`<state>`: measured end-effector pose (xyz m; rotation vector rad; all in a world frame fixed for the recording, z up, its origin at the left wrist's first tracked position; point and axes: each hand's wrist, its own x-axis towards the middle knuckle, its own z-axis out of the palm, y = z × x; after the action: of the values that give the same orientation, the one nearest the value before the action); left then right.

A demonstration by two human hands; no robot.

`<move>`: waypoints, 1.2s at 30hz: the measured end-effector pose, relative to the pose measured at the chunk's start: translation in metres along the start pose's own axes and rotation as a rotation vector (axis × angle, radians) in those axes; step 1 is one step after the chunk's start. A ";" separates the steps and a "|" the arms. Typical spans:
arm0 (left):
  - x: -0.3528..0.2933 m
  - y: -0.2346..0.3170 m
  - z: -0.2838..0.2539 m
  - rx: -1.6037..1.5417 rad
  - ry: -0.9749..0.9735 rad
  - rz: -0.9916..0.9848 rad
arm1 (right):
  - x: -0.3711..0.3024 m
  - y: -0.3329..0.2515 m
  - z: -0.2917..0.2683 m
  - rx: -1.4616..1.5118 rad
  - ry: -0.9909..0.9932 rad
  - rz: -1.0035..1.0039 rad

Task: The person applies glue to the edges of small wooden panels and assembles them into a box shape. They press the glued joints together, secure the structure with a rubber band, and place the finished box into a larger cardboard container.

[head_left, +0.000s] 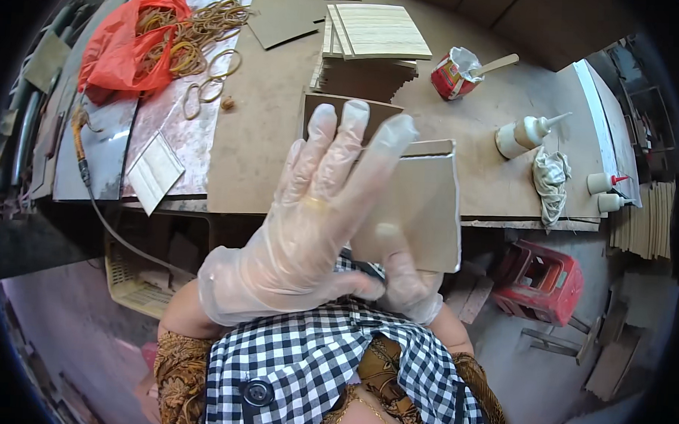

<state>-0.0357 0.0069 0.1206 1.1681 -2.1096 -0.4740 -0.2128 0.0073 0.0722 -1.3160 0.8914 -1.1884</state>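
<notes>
My left hand (310, 203), in a clear thin glove, is raised with its fingers stretched out and spread, nothing in its grasp. It partly covers a square brown board (429, 208) with a whitish line along its edges; I cannot tell if they touch. Holding that board by its near edge is my right hand (408, 282), also gloved, thumb flat on the face and the other fingers hidden beneath. Just beyond my left fingertips stands a stack of brown boards (367, 77), topped with pale wood-grain panels (383, 32).
Rubber bands (211, 21) spill from a red plastic bag (124, 59) at left, near a hose nozzle (79, 132) and a pale square panel (155, 172). At right are a tub with a stick (456, 74), a squeeze bottle (520, 136), a rag (550, 186) and a red stool (539, 282).
</notes>
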 end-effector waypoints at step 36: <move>-0.004 -0.109 0.061 -1.049 0.547 -0.484 | 0.038 0.054 -0.008 -0.949 0.137 -0.186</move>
<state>-0.0121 -0.0482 0.0113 0.9619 -0.8469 -1.1415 -0.2059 -0.0373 0.0239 -2.1139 1.5628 -1.0195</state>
